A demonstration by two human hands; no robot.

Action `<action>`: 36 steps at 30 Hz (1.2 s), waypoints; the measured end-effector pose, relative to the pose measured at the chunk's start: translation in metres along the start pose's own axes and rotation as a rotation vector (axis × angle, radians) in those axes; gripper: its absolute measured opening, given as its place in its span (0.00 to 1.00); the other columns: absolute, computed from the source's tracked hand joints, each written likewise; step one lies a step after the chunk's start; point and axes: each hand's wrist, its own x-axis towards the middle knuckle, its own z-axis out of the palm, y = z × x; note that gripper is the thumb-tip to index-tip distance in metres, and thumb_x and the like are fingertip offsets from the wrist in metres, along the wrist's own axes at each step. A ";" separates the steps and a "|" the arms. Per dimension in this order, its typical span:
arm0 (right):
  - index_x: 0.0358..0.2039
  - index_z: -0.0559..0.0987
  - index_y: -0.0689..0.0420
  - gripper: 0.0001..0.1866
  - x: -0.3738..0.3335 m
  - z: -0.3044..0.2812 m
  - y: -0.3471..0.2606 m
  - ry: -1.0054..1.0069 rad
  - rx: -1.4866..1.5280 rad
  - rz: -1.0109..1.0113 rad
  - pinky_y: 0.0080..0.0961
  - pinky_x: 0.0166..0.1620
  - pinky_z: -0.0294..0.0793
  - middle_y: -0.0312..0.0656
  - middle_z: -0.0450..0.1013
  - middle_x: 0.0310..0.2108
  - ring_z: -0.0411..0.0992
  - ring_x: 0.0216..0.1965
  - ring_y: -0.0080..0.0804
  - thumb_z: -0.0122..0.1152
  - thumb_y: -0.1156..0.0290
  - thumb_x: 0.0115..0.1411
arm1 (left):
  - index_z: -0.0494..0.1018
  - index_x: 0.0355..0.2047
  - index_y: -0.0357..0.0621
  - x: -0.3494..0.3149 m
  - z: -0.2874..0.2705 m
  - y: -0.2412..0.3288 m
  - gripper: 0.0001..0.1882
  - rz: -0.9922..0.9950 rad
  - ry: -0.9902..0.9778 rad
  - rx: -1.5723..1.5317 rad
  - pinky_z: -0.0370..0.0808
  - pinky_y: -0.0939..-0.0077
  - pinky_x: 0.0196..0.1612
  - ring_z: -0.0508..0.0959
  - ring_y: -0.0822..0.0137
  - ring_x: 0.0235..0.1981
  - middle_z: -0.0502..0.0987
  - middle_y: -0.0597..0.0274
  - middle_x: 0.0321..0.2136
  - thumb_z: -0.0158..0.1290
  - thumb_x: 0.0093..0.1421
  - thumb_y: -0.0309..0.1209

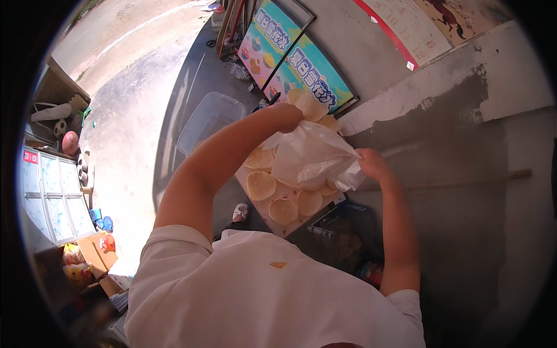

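Between the two hands, a thin plastic bag (313, 155): whitish, see-through enough to show hints of pale shapes beneath, loosely crumpled, bright along its folds, drawn out to a narrow gathered corner at the right hand (374, 164). Pinched tightly in that right hand, thumb and fingers together on the plastic. Closer to the bag's far-left edge, the left hand (288, 118), bent over at the wrist, fingertips hidden from above. Cannot tell its hold: on the bag, on a pale disc (307, 104) just past its knuckles, or on both. Below the bag and between the hands, more pale round discs (261, 185), thin, cream to light yellow, slightly uneven at the rim, some overlapping, some partly covered by the plastic. Under them, a pinkish desk (284, 192) with small red marks, set at a slant, nearest corner toward the body. To the left of the left hand, a clear plastic box (203, 124) on the grey floor. Beyond the left hand, colourful blue and pink panels (316, 72) in dark frames, leaning against the wall. Nearer the body than the right hand, a dark container (362, 220), contents too dim to name. Farther right of the right hand, a long stick (519, 174).
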 end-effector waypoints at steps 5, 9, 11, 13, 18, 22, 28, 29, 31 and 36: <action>0.53 0.70 0.55 0.26 -0.026 -0.111 -0.061 1.314 -0.349 -0.321 0.42 0.57 0.61 0.47 0.62 0.58 0.60 0.57 0.49 0.50 0.83 0.50 | 0.74 0.43 0.55 -0.031 -0.139 0.064 0.16 0.087 1.372 0.131 0.54 0.56 0.63 0.66 0.63 0.57 0.70 0.70 0.53 0.48 0.54 0.25; 0.55 0.69 0.54 0.29 -0.027 -0.038 -0.065 1.090 -0.320 -0.479 0.42 0.58 0.59 0.46 0.60 0.60 0.59 0.58 0.49 0.47 0.85 0.50 | 0.75 0.43 0.54 -0.044 -0.067 0.070 0.19 0.188 1.114 0.189 0.58 0.56 0.62 0.67 0.63 0.56 0.72 0.66 0.51 0.49 0.50 0.24; 0.47 0.76 0.59 0.19 -0.009 0.051 0.024 0.094 0.042 -0.136 0.35 0.54 0.64 0.53 0.72 0.47 0.67 0.52 0.50 0.51 0.74 0.54 | 0.75 0.46 0.51 -0.032 0.018 0.066 0.25 -0.235 -0.148 0.011 0.65 0.66 0.57 0.72 0.62 0.50 0.77 0.61 0.42 0.51 0.45 0.21; 0.44 0.78 0.55 0.17 -0.027 0.113 0.031 -0.708 -0.173 -0.102 0.30 0.47 0.69 0.49 0.76 0.40 0.73 0.43 0.39 0.54 0.63 0.56 | 0.78 0.41 0.48 -0.062 0.086 0.061 0.21 -0.086 -0.110 0.047 0.71 0.65 0.46 0.77 0.56 0.42 0.79 0.55 0.36 0.50 0.44 0.21; 0.47 0.76 0.59 0.19 -0.037 0.039 -0.017 -0.283 0.206 0.009 0.33 0.49 0.69 0.54 0.75 0.41 0.73 0.44 0.49 0.52 0.71 0.54 | 0.78 0.40 0.50 -0.045 0.051 0.046 0.17 -0.186 -0.203 0.045 0.72 0.59 0.44 0.78 0.56 0.41 0.79 0.56 0.35 0.49 0.49 0.23; 0.52 0.70 0.56 0.26 -0.051 -0.064 -0.038 1.113 -0.221 -0.349 0.39 0.57 0.61 0.51 0.63 0.56 0.61 0.55 0.51 0.51 0.84 0.50 | 0.73 0.45 0.55 -0.054 -0.102 0.098 0.19 -0.011 1.149 0.297 0.55 0.53 0.62 0.63 0.63 0.58 0.68 0.65 0.53 0.52 0.52 0.26; 0.55 0.69 0.56 0.27 -0.035 -0.006 -0.033 0.839 -0.202 -0.498 0.37 0.56 0.62 0.51 0.66 0.54 0.64 0.53 0.51 0.48 0.83 0.51 | 0.72 0.48 0.53 -0.057 -0.025 0.078 0.26 0.031 0.854 0.110 0.57 0.59 0.61 0.67 0.61 0.56 0.70 0.61 0.52 0.51 0.48 0.19; 0.50 0.73 0.59 0.22 -0.027 0.041 0.007 0.320 0.041 -0.277 0.35 0.54 0.65 0.52 0.71 0.48 0.67 0.50 0.50 0.50 0.77 0.52 | 0.73 0.49 0.51 -0.050 0.007 0.078 0.25 -0.313 -0.035 -0.047 0.57 0.63 0.61 0.66 0.63 0.57 0.71 0.56 0.51 0.51 0.48 0.21; 0.45 0.76 0.62 0.20 -0.040 0.103 -0.007 -0.634 -0.201 -0.150 0.32 0.49 0.68 0.49 0.76 0.39 0.72 0.45 0.42 0.56 0.63 0.54 | 0.77 0.42 0.47 -0.074 0.092 0.062 0.18 -0.221 -0.242 0.079 0.68 0.58 0.50 0.75 0.56 0.47 0.77 0.53 0.42 0.56 0.48 0.27; 0.39 0.78 0.63 0.17 -0.032 0.079 0.006 -0.225 0.049 -0.072 0.37 0.44 0.69 0.53 0.76 0.35 0.73 0.41 0.49 0.57 0.64 0.53 | 0.78 0.39 0.49 -0.052 0.071 0.035 0.15 -0.144 -0.146 0.074 0.74 0.61 0.39 0.78 0.55 0.39 0.79 0.56 0.34 0.51 0.50 0.24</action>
